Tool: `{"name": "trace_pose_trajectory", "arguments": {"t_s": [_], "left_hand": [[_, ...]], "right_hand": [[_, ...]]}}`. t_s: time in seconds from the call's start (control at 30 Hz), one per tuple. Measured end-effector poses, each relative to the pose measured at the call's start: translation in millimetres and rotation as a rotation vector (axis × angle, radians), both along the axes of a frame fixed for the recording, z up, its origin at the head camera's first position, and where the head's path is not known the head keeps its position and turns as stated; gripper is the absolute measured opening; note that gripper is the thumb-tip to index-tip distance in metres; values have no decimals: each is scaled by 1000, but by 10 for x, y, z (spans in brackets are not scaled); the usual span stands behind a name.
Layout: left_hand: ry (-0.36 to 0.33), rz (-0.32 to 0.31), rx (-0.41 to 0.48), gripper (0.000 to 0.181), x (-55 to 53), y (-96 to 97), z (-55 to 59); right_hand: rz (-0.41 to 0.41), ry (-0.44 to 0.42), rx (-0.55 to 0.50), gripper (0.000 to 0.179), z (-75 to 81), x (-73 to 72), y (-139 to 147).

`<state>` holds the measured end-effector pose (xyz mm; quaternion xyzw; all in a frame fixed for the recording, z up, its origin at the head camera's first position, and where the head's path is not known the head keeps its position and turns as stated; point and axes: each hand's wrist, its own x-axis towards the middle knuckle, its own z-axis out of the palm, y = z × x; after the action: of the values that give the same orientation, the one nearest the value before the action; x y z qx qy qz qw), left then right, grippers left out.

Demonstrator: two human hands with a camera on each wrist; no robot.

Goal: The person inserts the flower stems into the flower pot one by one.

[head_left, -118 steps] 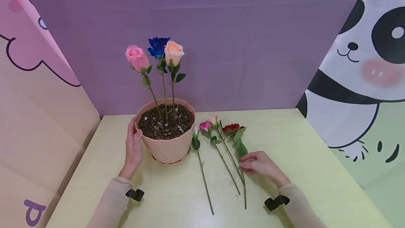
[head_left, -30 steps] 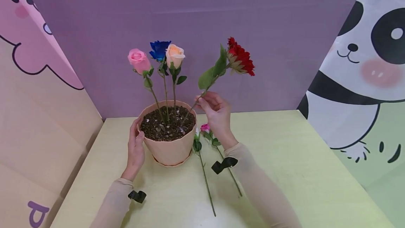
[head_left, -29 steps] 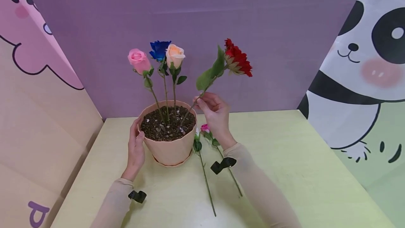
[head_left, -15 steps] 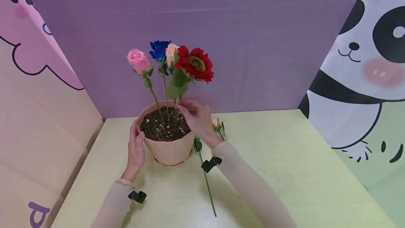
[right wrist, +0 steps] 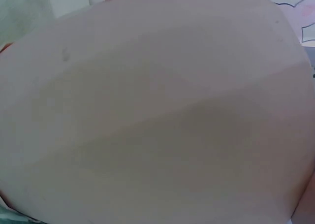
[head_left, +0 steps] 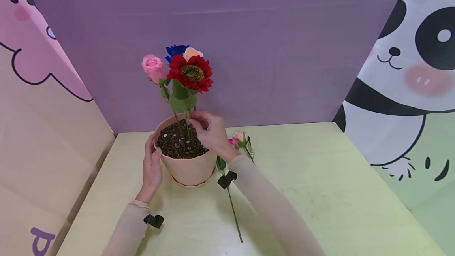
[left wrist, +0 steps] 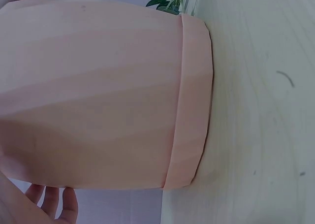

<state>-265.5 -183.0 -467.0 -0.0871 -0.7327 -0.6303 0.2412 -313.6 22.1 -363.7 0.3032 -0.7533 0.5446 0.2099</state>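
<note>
My left hand (head_left: pixel 152 171) grips the left side of a peach flower pot (head_left: pixel 188 171), thumb near the rim; its fingers also show along the pot (left wrist: pixel 98 96) in the left wrist view. Above the dark soil (head_left: pixel 174 145), my right hand (head_left: pixel 212 132) pinches the stem of a red sunflower (head_left: pixel 192 73) between thumb and fingers. The stem's lower end is lost among the others. A pink rose (head_left: pixel 154 67), a blue rose (head_left: pixel 175 51) and a peach rose (head_left: pixel 192 53) stand in the soil, the last two partly covered by the sunflower. The pot's wall (right wrist: pixel 157 111) fills the right wrist view.
Right of the pot, a leafy green stem (head_left: pixel 234 216) lies on the pale table (head_left: pixel 337 189), partly under my right forearm. Behind that forearm lie a magenta flower (head_left: pixel 233 142) and a pale peach flower (head_left: pixel 240 136). A purple backdrop (head_left: pixel 277 62) rises behind.
My right hand lifted the red sunflower off the table to the pot, then moved left with it, bringing the stem upright with the bloom facing forward. My left hand stayed on the pot.
</note>
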Motion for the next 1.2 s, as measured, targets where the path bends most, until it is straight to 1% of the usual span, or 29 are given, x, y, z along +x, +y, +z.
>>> {"name": "trace_pose_trajectory", "arguments": {"t_s": [0.1,0.27,0.33,0.43,0.5,0.6,0.7,0.77,0.9,1.1,1.2], "left_hand": [[4,3,6,58,3,-17,-1],[-5,-1,14,59,29,-36,-22],[-2,-3,17,59,43,-40,-30],[8,-5,5,59,42,-52,-32],[13,-8,-1,58,40,-61,-20],[10,-11,-9,58,22,-71,0],[1,-12,-2,57,11,-64,21],[-7,-13,5,57,0,-54,21],[-17,-17,13,58,0,-34,2],[3,-28,4,58,-13,-14,-18],[-1,-28,-5,60,-12,-11,-21]], "right_hand": [[4,-38,43,20,9,7,-35],[13,-135,100,23,16,37,-77],[-1,-144,127,24,13,42,-93],[-17,-125,147,25,8,38,-115],[-19,-102,141,26,0,34,-120],[-9,-43,113,24,-15,17,-113],[-11,19,99,20,-30,2,-96],[-19,40,94,18,-43,-4,-83],[-27,23,67,20,-71,0,-60],[-33,15,-39,21,-90,24,-27],[-31,0,-86,21,-97,36,-8]]}}
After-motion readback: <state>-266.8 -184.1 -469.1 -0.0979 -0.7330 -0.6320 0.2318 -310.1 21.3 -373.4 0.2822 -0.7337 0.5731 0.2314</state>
